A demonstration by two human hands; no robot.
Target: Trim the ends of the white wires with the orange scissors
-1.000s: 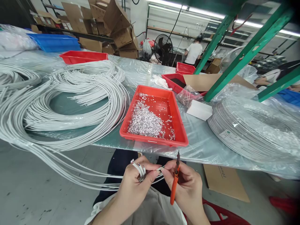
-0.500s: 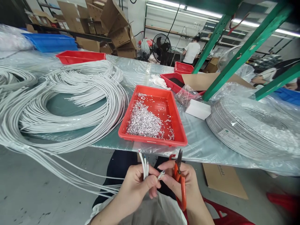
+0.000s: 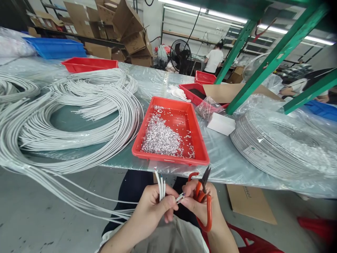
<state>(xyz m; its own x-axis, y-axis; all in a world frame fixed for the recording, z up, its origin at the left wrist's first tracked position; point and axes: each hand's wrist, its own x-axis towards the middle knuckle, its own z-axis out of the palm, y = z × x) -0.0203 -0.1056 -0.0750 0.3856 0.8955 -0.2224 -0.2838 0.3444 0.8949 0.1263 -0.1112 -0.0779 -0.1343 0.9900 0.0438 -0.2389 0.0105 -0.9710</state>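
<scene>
My left hand (image 3: 158, 203) is closed round several white cables (image 3: 161, 186), whose ends stick up above the fingers. One cable end (image 3: 180, 197) points right from between its thumb and finger, with thin cores showing at the tip. My right hand (image 3: 202, 200) pinches at that tip with thumb and forefinger. Orange-handled scissors (image 3: 206, 181) are held in the same right hand, blades pointing up and partly apart. The held cables trail left to a large coil of white cable (image 3: 79, 137) on the table. Just beyond the hands stands a red tray (image 3: 204, 154) with small silvery scraps (image 3: 163, 138).
On the right lies a plastic-wrapped cable coil (image 3: 263, 151), beside a small white box (image 3: 221, 123) and green metal posts (image 3: 279, 56). Another red tray (image 3: 91, 65) and a blue bin (image 3: 56, 48) stand at the back left. A person (image 3: 213, 58) is in the background near a black fan (image 3: 180, 55).
The scissors have tilted to the right in my right hand. At the pinched cable end, more of the thin cores shows. My left hand stays nearly in place.
</scene>
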